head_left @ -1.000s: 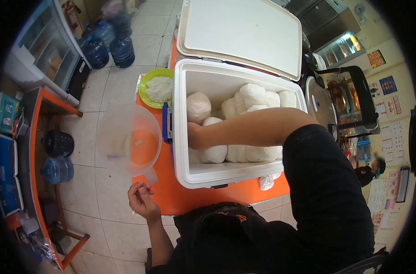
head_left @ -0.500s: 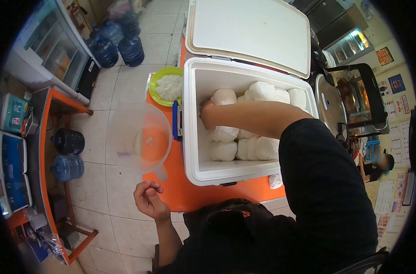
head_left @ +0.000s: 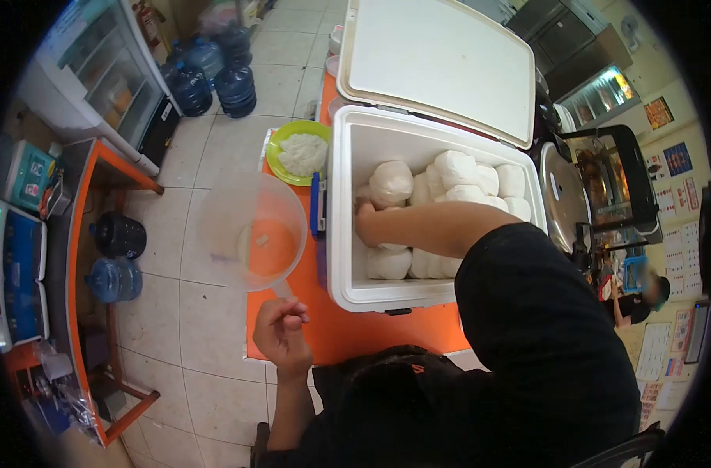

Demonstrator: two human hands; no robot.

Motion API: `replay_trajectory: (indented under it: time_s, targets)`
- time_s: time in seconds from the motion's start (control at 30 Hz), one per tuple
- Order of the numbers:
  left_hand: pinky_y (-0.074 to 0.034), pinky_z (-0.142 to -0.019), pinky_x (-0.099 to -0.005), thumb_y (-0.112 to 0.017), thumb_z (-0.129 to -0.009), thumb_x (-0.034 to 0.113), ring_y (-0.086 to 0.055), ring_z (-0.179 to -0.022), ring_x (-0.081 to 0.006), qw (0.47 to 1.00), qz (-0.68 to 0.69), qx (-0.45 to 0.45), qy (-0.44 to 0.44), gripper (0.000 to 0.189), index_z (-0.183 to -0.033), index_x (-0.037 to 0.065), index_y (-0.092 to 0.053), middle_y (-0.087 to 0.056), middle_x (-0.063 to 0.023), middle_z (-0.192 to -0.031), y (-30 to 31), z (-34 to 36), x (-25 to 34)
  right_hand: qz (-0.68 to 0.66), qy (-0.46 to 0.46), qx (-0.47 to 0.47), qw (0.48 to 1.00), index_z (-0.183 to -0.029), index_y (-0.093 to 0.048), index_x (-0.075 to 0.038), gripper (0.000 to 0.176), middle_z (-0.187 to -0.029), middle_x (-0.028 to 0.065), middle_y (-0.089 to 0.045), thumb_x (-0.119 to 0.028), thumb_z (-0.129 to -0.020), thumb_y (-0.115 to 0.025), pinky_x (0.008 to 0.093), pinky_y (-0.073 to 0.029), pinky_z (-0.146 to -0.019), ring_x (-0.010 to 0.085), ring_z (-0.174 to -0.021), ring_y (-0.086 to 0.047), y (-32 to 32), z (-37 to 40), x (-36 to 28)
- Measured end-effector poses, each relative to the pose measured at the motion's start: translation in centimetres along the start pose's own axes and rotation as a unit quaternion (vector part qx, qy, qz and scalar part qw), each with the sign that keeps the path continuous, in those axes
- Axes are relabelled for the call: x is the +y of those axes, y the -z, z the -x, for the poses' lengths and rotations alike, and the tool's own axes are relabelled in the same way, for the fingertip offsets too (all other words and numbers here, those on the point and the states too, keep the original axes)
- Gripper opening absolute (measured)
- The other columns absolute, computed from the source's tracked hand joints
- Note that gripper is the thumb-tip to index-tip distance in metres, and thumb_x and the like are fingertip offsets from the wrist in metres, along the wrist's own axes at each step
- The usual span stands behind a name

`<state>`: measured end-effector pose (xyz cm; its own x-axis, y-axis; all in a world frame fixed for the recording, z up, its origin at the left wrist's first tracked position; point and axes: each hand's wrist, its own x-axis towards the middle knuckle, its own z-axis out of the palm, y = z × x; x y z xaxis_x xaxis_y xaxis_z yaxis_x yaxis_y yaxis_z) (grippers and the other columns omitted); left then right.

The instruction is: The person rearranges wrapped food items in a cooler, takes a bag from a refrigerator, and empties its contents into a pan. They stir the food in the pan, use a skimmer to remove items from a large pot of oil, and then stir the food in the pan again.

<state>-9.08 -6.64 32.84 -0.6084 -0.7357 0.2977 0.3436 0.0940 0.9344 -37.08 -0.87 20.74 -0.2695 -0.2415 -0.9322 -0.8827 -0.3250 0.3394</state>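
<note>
On the worktop (head_left: 363, 339) sits the open cooler (head_left: 441, 299), with the jug (head_left: 250, 234) near it and white packs (head_left: 390, 184) inside. Reaching among these seems the step in hand; lifting one would call for a secure hold. The right hand's (head_left: 366, 224) fingers are too hidden to tell their grip. The left hand (head_left: 284, 334), half-curled and empty, hangs near the jug.
</note>
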Motion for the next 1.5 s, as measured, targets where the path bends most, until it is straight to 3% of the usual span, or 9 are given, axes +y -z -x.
replay_trajectory:
  time_s: [0.13,0.27,0.37,0.5,0.53,0.63,0.7,0.9,1.5]
  targets:
    - [-0.05,-0.065,-0.0261,-0.06,-0.101,0.022,-0.059,-0.072,-0.0149,1.0,0.023,0.016,-0.003,0.026,-0.108,-0.003,-0.061,-0.062,-0.0109,-0.089,0.6,0.9,-0.6,-0.052,0.056,0.073,0.994,-0.122,-0.072,-0.023,0.04,-0.13,0.0085,-0.066,-0.033,-0.084,-0.066,0.0515,-0.042,-0.098,0.0321,-0.123,-0.057,-1.6,-1.2,-1.5]
    - [-0.05,-0.066,-0.026,-0.062,-0.1,0.021,-0.06,-0.073,-0.0148,1.0,0.025,0.005,0.013,0.025,-0.108,-0.002,-0.063,-0.064,-0.0117,-0.091,-0.7,0.2,-0.8,-0.242,0.036,0.098,0.965,-0.131,-0.066,-0.016,0.046,-0.139,0.0059,-0.06,-0.037,-0.09,-0.061,0.0442,-0.044,-0.103,0.0257,-0.129,-0.054,-4.0,0.6,-1.2]
    - [-0.052,-0.069,-0.0289,-0.066,-0.097,0.023,-0.063,-0.075,-0.0196,0.998,0.0,-0.051,-0.021,0.026,-0.107,-0.001,-0.064,-0.066,-0.0133,-0.093,-1.4,-0.5,-0.1,-0.193,0.093,0.016,0.977,-0.124,-0.071,-0.02,0.04,-0.13,0.0048,-0.066,-0.034,-0.089,-0.058,0.0517,-0.044,-0.097,0.0262,-0.124,-0.058,-2.3,-0.7,-0.5]
    - [-0.051,-0.086,-0.0388,-0.073,-0.09,0.025,-0.063,-0.097,-0.03,0.977,-0.117,-0.12,-0.13,0.032,-0.113,0.003,-0.066,-0.065,-0.014,-0.108,-2.2,-2.5,0.1,-0.054,0.077,0.315,0.945,-0.121,-0.073,-0.021,0.037,-0.128,0.005,-0.067,-0.035,-0.089,-0.059,0.0516,-0.046,-0.095,0.0262,-0.122,-0.06,-5.5,-9.2,0.3]
    - [-0.049,-0.092,-0.0419,-0.075,-0.089,0.025,-0.061,-0.105,-0.0324,0.972,-0.129,-0.138,-0.137,0.035,-0.115,0.004,-0.066,-0.064,-0.0139,-0.113,-3.2,-3.4,0.4,-0.035,0.051,0.317,0.947,-0.12,-0.073,-0.021,0.037,-0.128,0.0053,-0.067,-0.035,-0.089,-0.06,0.0519,-0.046,-0.095,0.0266,-0.122,-0.06,-6.3,-11.8,2.0]
    - [-0.039,-0.108,-0.0494,-0.077,-0.085,0.023,-0.051,-0.127,-0.0359,0.949,-0.186,-0.215,-0.137,0.041,-0.122,0.008,-0.066,-0.059,-0.0131,-0.129,-5.4,-5.0,1.2,-0.083,0.03,0.092,0.992,-0.12,-0.073,-0.02,0.035,-0.128,0.0068,-0.067,-0.032,-0.088,-0.063,0.0533,-0.046,-0.095,0.029,-0.121,-0.061,-1.5,-2.9,4.7]
    - [-0.028,-0.117,-0.055,-0.071,-0.087,0.016,-0.04,-0.141,-0.0371,0.945,-0.186,-0.243,-0.117,0.04,-0.126,0.011,-0.066,-0.053,-0.0119,-0.141,-5.9,-5.0,0.8,-0.086,0.032,0.063,0.994,-0.12,-0.073,-0.02,0.035,-0.127,0.0065,-0.068,-0.032,-0.089,-0.063,0.052,-0.046,-0.096,0.0294,-0.121,-0.061,-1.8,-2.4,5.0]
    - [-0.031,-0.116,-0.054,-0.058,-0.089,0.006,-0.041,-0.14,-0.0375,0.936,-0.218,-0.261,-0.092,0.042,-0.129,0.012,-0.065,-0.055,-0.0115,-0.139,-5.5,-4.8,1.0,-0.155,0.013,0.054,0.986,-0.119,-0.073,-0.019,0.035,-0.126,0.0052,-0.068,-0.034,-0.09,-0.062,0.0494,-0.047,-0.098,0.0291,-0.121,-0.061,-0.6,0.4,5.9]
    - [-0.032,-0.114,-0.0523,-0.062,-0.088,0.012,-0.042,-0.138,-0.038,0.933,-0.209,-0.267,-0.121,0.037,-0.126,0.011,-0.067,-0.056,-0.0119,-0.134,-5.2,-5.2,0.5,-0.172,0.049,0.11,0.978,-0.12,-0.073,-0.019,0.036,-0.126,0.0043,-0.068,-0.037,-0.091,-0.059,0.0476,-0.046,-0.099,0.0285,-0.121,-0.06,-3.8,1.8,-2.0]
